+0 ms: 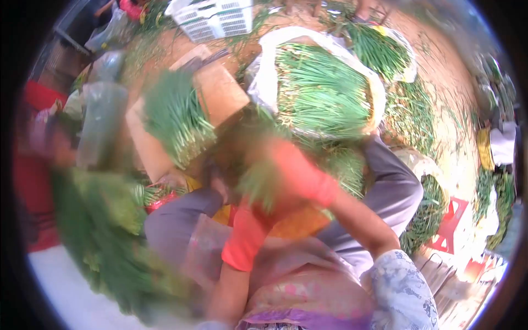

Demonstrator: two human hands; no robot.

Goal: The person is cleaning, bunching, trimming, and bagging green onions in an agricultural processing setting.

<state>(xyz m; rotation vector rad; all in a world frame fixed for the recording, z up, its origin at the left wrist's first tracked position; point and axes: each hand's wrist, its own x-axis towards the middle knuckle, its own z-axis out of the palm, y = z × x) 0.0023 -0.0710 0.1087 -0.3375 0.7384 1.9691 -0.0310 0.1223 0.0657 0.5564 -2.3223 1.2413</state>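
Both of my hands wear orange-red gloves and come together over my lap, smeared by motion. A small bunch of green onions [258, 184] rises from my left hand [245, 234], which appears closed around it. My right hand [294, 168] reaches across just beside that bunch; its fingers are too blurred to make out. Ahead and to the left, a thick pile of green onions [179, 113] lies on a cardboard sheet [225, 88]. Straight ahead, a white sack [269, 52] lies open, packed with more green onions [324, 88].
A white plastic crate [212, 22] stands at the back. Another bag of onions [379, 49] sits behind the sack. Blurred greens [104, 236] fill the left side, near a person in red [38, 181]. A red stool [451, 225] stands at right. Loose stalks litter the ground.
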